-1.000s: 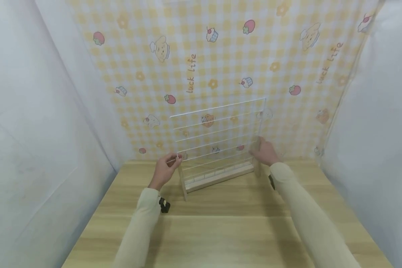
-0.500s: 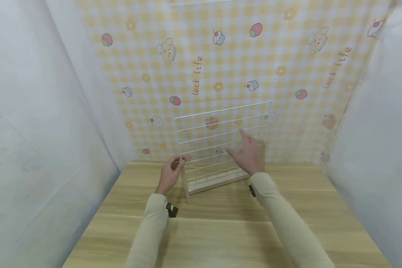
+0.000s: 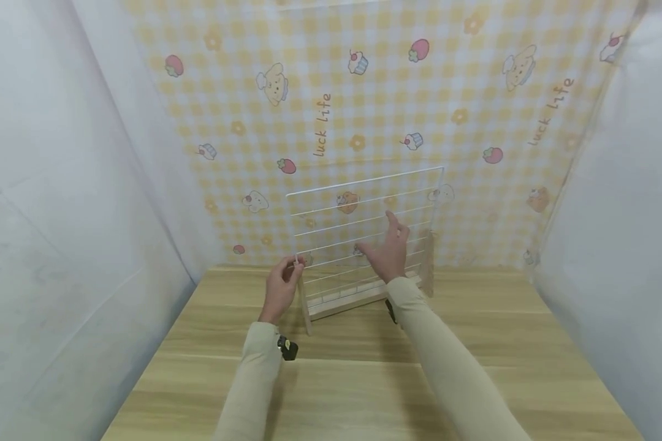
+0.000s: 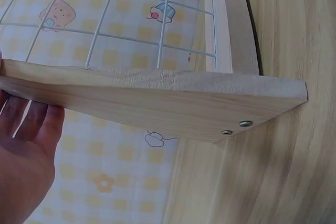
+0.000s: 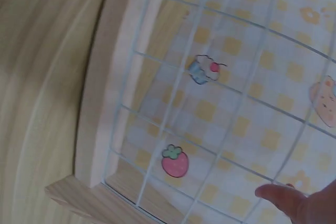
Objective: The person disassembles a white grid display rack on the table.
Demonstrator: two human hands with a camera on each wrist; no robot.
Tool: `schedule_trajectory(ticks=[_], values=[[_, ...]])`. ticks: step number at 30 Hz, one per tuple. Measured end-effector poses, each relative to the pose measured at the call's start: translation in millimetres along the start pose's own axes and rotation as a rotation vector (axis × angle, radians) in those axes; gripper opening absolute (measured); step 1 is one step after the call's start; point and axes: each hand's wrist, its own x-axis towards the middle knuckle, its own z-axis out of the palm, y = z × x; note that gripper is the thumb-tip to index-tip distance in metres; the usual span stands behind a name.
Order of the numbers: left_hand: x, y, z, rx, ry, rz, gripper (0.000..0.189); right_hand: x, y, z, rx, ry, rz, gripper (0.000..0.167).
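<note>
The rack (image 3: 344, 303) stood upright on the wooden table (image 3: 336, 392): white wire mesh (image 4: 95, 33) between pale wooden side boards (image 4: 157, 93), a rail (image 5: 105, 103) along its base, two screw heads (image 4: 245, 124) in the left board. From my remote station I noted the left hand (image 3: 279, 288) pinching the rack's left edge; the right hand (image 3: 388, 254) grasped nothing, thumb and finger apart before the mesh, contact undetermined. One second earlier it was at the rack's right board, since uncovered. A checked backdrop (image 3: 226, 92) hung behind the rack.
</note>
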Motion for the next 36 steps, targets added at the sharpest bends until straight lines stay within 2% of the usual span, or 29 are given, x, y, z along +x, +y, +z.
schedule_trajectory(ticks=[6,9,14,16,21,27,29,34,36], values=[[0.6,-5.7,7.9,-0.056,0.018,0.039,0.033,0.1,2,9,-0.082,0.129,0.036,0.101],[-1.4,-1.2,8.7,-0.073,0.025,0.043,0.033,-0.5,1,9,-0.144,0.12,0.036,0.097],[-11.1,22.5,5.2,-0.083,0.021,0.008,0.031,-1.2,3,11,-0.212,0.099,-0.014,0.089],[-13.5,27.5,3.8,-0.078,0.017,0.017,0.032,-1.2,5,13,-0.237,0.104,-0.04,0.088],[-14.6,29.1,5.0,-0.054,0.031,0.049,0.03,-1.0,7,13,-0.289,0.134,-0.076,0.088],[-19.4,24.9,9.5,-0.05,0.089,0.069,0.029,-2.4,7,15,-0.267,0.114,-0.057,0.089],[-21.3,24.4,10.0,-0.049,0.086,0.062,0.031,-1.5,4,13,-0.259,0.128,-0.039,0.091],[-22.0,26.1,7.2,-0.036,0.057,0.032,0.037,11.4,-18,4,-0.193,0.204,-0.053,0.092],[-19.3,24.5,4.4,-0.049,0.072,0.023,0.038,18.2,-30,1,-0.158,0.187,-0.081,0.091]])
